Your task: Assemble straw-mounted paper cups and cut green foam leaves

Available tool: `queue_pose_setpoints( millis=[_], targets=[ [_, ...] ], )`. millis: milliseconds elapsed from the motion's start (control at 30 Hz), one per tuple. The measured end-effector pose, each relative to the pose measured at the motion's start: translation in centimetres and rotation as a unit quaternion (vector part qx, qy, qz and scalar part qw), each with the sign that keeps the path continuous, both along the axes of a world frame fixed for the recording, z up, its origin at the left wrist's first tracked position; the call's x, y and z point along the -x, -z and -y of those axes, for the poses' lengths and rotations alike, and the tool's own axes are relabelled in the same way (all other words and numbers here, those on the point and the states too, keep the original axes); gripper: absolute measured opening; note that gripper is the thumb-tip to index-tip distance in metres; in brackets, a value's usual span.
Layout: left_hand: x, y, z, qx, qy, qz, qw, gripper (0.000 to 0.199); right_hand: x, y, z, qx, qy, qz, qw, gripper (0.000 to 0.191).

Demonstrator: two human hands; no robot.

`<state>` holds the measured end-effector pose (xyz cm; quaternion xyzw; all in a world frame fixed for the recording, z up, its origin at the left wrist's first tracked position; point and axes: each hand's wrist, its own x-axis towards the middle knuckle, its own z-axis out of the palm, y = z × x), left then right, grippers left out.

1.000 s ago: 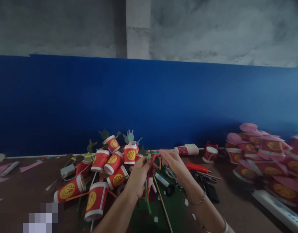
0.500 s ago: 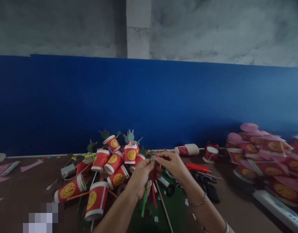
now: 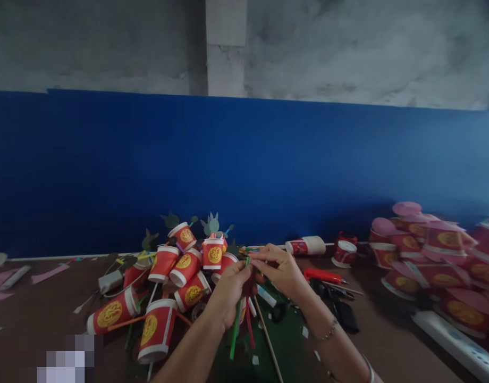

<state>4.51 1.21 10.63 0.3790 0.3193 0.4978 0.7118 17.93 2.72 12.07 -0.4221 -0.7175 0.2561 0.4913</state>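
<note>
Near the middle of the table, my left hand (image 3: 232, 290) is closed round a green straw (image 3: 235, 332), which slants down below the fingers. A red straw (image 3: 250, 324) hangs beside it, its upper part hidden behind the fingers. My right hand (image 3: 277, 268) meets the left at the straws' top end, thumb and fingertips pinched together; what they grip is too small to make out. Red paper cups with yellow emblems (image 3: 153, 330) lie heaped left of my hands. Under my hands a thin wooden stick (image 3: 268, 340) lies over a dark green mat (image 3: 284, 348).
More red cups with pink paper discs (image 3: 444, 242) are piled at the right, behind a white power strip (image 3: 455, 343). A red tool (image 3: 324, 275), a black object (image 3: 346, 316) and stacked cups (image 3: 306, 246) lie right of my hands. A blue panel (image 3: 244, 175) stands behind.
My right fingertips have shifted slightly left and up over the top of the green straw. The straws' lower ends have swung a little to the left. The view has moved slightly.
</note>
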Motion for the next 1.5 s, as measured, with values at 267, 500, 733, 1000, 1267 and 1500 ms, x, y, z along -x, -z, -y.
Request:
queue_pose_setpoints(
  millis=[267, 500, 733, 1000, 1267, 1500],
  targets=[
    [-0.1, -0.3, 0.2, -0.022, -0.014, -0.027, 0.999, 0.032, -0.2, 0.0, 0.0, -0.016, -0.006, 0.017, 1.0, 0.017],
    [-0.5, 0.3, 0.1, -0.062, -0.005, -0.043, 0.997, 0.037, 0.3, -0.3, 0.2, 0.069, -0.011, -0.037, 0.997, 0.019],
    [-0.2, 0.5, 0.0, -0.037, 0.074, -0.056, 0.995, 0.033, -0.4, 0.0, -0.2, 0.115, -0.003, -0.061, 0.991, 0.024],
    [-0.2, 1.0, 0.1, -0.019, 0.154, -0.064, 0.986, 0.041, -1.2, -0.1, -0.5, 0.149, -0.007, -0.099, 0.984, 0.029],
    [-0.5, 0.3, 0.8, -0.018, 0.14, -0.081, 0.987, 0.034, -1.1, 0.3, -0.6, 0.177, -0.019, -0.113, 0.978, 0.028],
    [-0.6, 0.5, 0.5, -0.024, 0.115, -0.11, 0.987, 0.038, -0.6, -0.3, -0.1, 0.161, -0.014, -0.101, 0.982, 0.034]
  ],
)
